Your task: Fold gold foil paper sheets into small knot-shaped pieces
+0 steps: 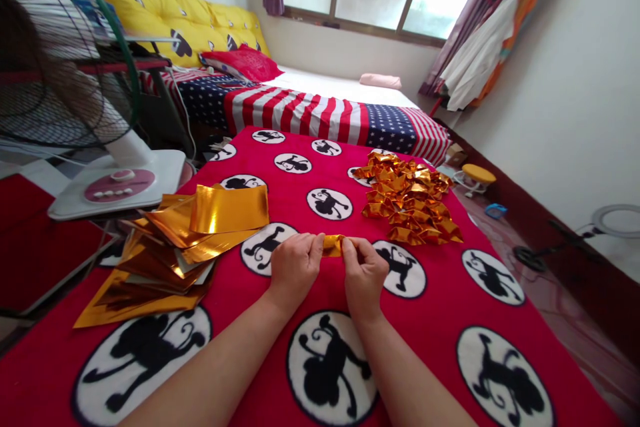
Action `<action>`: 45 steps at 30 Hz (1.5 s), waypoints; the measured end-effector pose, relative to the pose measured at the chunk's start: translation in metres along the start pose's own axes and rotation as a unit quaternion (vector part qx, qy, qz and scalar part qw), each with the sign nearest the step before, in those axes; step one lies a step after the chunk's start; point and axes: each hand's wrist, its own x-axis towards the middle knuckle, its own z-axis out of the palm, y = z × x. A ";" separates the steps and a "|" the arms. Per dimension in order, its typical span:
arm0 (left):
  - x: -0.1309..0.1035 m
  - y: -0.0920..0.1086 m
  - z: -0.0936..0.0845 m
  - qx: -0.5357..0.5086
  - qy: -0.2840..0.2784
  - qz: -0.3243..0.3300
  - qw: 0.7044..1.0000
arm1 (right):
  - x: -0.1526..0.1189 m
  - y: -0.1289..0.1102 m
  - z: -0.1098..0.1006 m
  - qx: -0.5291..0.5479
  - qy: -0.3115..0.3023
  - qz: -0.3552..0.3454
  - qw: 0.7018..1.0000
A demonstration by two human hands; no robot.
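A small folded piece of gold foil paper (332, 246) is stretched between my two hands above the red cloth. My left hand (296, 265) pinches its left end, and my right hand (364, 271) grips the right end; both sets of fingers are closed and hide those ends. To the left lies a loose, overlapping pile of flat gold foil sheets (230, 208). On the right side of the cloth sits a heap of folded gold foil pieces (410, 197), shiny and boat-like in shape.
The red cloth (430, 340) with black monkey prints covers the surface under my hands. A fan (120, 180) stands at the left edge. Beyond is a bed (320, 113) with a stars-and-stripes cover. A yellow stool (479, 174) and a ring light (617, 220) are at the right.
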 end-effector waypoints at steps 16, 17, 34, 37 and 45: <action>0.007 -0.013 -0.005 0.001 -0.039 -0.068 0.997 | 0.034 0.027 -0.024 -0.163 0.021 -0.012 0.986; 0.007 -0.013 -0.004 0.006 -0.044 -0.069 0.997 | 0.041 0.030 -0.032 -0.187 0.046 -0.011 0.981; 0.011 -0.015 -0.004 0.017 -0.061 -0.082 0.995 | 0.094 0.066 -0.070 -0.353 0.133 -0.112 0.919; 0.011 -0.015 -0.004 0.015 -0.063 -0.087 0.994 | 0.085 0.052 -0.064 -0.316 0.149 -0.137 0.927; 0.010 -0.019 -0.003 0.011 -0.036 -0.067 0.997 | 0.073 0.032 -0.044 -0.333 0.059 -0.173 0.925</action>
